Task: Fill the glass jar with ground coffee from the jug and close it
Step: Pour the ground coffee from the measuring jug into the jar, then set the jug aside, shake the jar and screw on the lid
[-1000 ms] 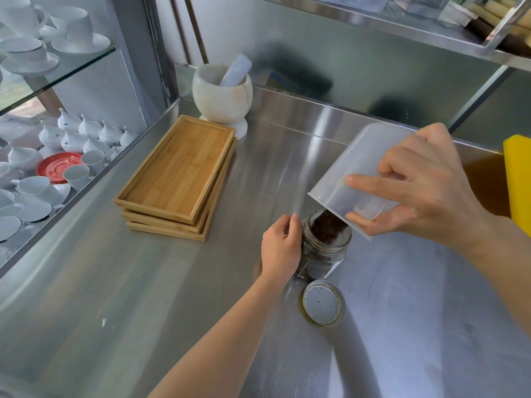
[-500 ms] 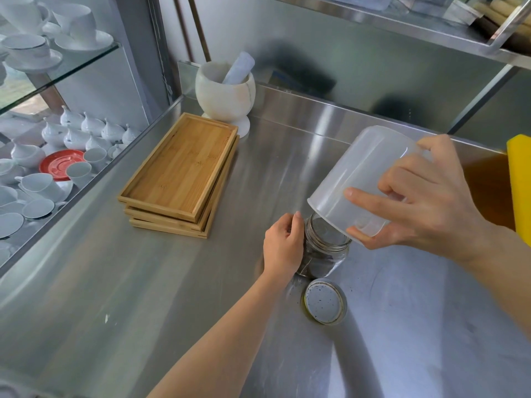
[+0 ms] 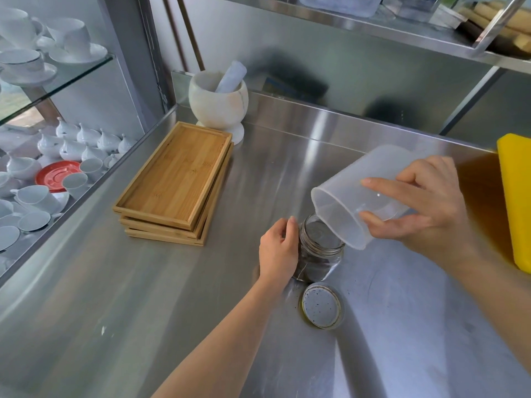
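Observation:
A small glass jar [image 3: 320,254] stands upright on the steel counter [image 3: 172,297], with dark ground coffee in its lower part. My left hand [image 3: 278,251] is wrapped around the jar's left side. My right hand [image 3: 422,205] grips a translucent plastic jug [image 3: 353,196], tipped on its side with its mouth pointing down-left just above the jar's right rim. The jug's inside looks empty. The jar's round metal lid [image 3: 322,305] lies flat on the counter in front of the jar, speckled with coffee grains.
A stack of bamboo trays [image 3: 175,182] lies to the left. A white marble mortar with pestle [image 3: 218,101] stands at the back. A yellow block [image 3: 517,196] sits at the right edge. White cups and teapots [image 3: 57,168] fill glass shelves beyond the counter's left edge.
The coffee that was sliding out of the jug has dropped into the jar. The jug has tilted back and lifted slightly to the right. My left hand stays on the jar.

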`<state>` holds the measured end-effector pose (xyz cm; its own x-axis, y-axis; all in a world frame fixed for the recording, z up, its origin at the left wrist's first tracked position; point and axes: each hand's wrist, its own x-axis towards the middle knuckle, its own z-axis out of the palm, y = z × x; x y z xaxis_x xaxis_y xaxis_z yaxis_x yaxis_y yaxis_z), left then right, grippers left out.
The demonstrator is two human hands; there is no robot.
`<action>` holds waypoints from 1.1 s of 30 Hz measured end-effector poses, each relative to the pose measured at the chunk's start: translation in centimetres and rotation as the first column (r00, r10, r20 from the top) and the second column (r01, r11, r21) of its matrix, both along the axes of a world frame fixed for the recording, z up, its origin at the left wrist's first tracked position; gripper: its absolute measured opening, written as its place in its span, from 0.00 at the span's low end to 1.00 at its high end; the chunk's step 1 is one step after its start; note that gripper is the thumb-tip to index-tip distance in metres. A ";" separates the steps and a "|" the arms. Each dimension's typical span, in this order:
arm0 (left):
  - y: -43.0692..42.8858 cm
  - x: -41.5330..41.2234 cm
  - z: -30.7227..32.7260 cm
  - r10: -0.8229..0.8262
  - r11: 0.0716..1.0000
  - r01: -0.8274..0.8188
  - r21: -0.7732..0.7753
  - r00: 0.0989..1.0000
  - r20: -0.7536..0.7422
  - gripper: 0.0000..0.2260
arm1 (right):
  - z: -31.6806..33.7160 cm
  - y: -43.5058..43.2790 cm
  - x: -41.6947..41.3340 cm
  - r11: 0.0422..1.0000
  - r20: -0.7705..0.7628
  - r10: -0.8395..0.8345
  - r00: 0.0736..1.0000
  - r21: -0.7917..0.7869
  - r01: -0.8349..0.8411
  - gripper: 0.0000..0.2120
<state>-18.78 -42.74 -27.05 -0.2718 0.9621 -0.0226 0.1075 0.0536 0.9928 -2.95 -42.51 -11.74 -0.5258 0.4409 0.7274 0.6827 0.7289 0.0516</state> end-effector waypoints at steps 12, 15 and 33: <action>0.0 -0.1 0.1 -0.028 0.999 0.028 0.017 0.999 -0.026 0.21 | -5.6 -1.1 3.4 0.829 -0.791 -0.535 0.296 -0.560 0.000 0.04; 0.0 -0.1 0.1 -0.024 1.000 0.024 0.019 0.999 -0.028 0.22 | -7.5 -1.3 4.5 0.756 -0.759 -0.650 0.039 -0.651 -0.063 0.06; 0.1 -0.1 -0.1 -0.004 1.000 0.006 0.019 0.997 -0.080 0.19 | -14.0 -3.4 6.9 0.579 -0.554 -0.811 -0.186 -0.807 -0.120 0.15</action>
<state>-18.88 -42.65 -27.18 -0.2672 0.9635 0.0171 0.1863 0.0343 0.9819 3.93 -45.86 -25.78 0.7542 0.6210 -0.2133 -0.1639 -0.1365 -0.9770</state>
